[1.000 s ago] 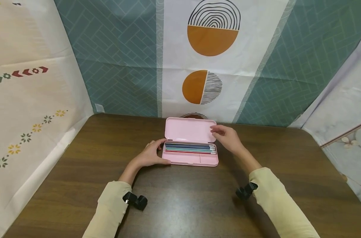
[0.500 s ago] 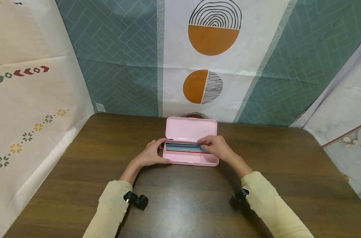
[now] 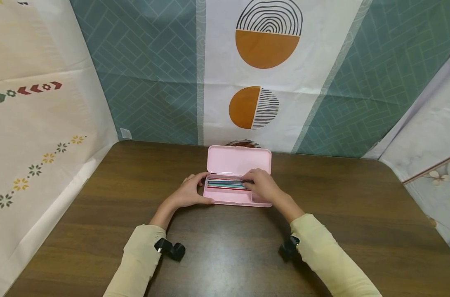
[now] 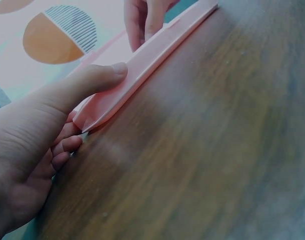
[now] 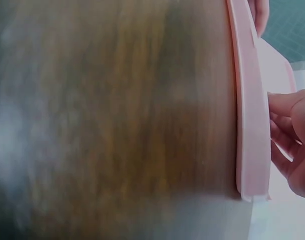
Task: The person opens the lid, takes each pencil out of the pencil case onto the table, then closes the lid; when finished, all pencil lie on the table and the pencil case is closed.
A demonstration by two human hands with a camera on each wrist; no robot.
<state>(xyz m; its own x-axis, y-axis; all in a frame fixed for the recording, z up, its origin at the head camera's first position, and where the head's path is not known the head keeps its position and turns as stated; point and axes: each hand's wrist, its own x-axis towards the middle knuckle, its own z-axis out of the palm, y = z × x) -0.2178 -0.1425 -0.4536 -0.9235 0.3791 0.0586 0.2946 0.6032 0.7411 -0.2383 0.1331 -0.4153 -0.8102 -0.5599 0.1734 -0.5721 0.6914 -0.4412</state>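
A pink pencil case (image 3: 227,197) lies open on the wooden table, its lid (image 3: 239,160) tipped back toward the wall. Several pencils (image 3: 225,183) in blue, teal and red lie side by side in its long rear compartment. My left hand (image 3: 189,193) grips the case's left end, with the thumb (image 4: 105,76) on the front wall and the other fingers round the corner. My right hand (image 3: 262,185) reaches into the case from the right, its curled fingertips pinching among the pencils. Its palm hides their right ends. In the right wrist view, the case's front wall (image 5: 252,125) covers those fingertips.
The brown wooden table (image 3: 225,247) extends well to both sides and in front of the case. A patterned cloth (image 3: 154,82) hangs right behind its back edge, with pale cloths at left and right. A small front compartment (image 3: 260,199) is partly under the right hand.
My right hand has moved from the lid's right edge down and left onto the pencils. The pencils have shifted slightly in their compartment. The left hand keeps its grip on the case.
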